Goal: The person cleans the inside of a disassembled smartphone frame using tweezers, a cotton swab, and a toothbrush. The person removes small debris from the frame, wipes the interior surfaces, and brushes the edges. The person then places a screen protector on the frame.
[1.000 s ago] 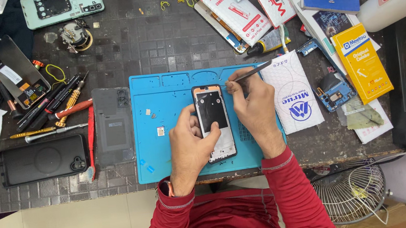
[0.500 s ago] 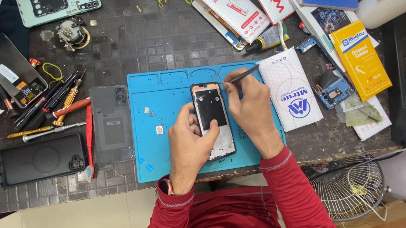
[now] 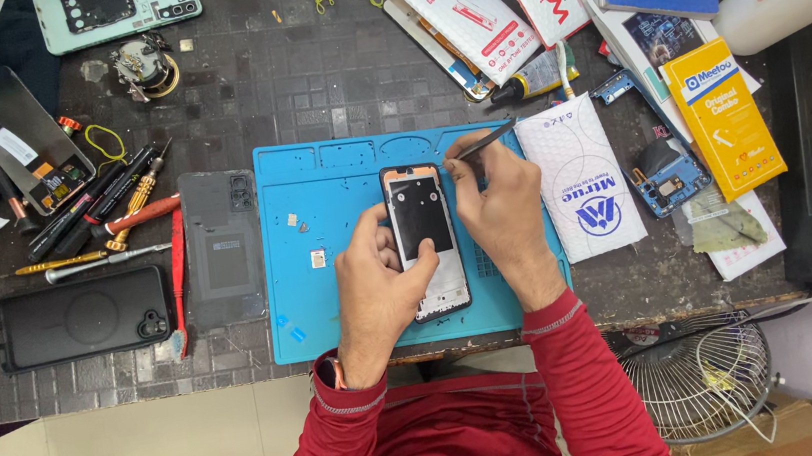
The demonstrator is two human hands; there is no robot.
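An opened phone frame (image 3: 422,218) with a black inner plate lies on a blue work mat (image 3: 323,206). My left hand (image 3: 377,286) grips the frame's lower left side, thumb across its lower part. My right hand (image 3: 501,218) rests against the frame's right edge and holds thin tweezers (image 3: 482,141), their tip at the frame's top right corner. Both sleeves are red.
A grey phone back cover (image 3: 222,247), a black phone case (image 3: 82,317) and several screwdrivers (image 3: 102,205) lie left of the mat. Packets and boxes (image 3: 582,179) crowd the right and top. A small circuit board (image 3: 668,180) and a wire fan (image 3: 698,378) sit at right.
My hands and the phone frame stay almost where they were. The tweezers' tip remains at the top right corner of the frame.
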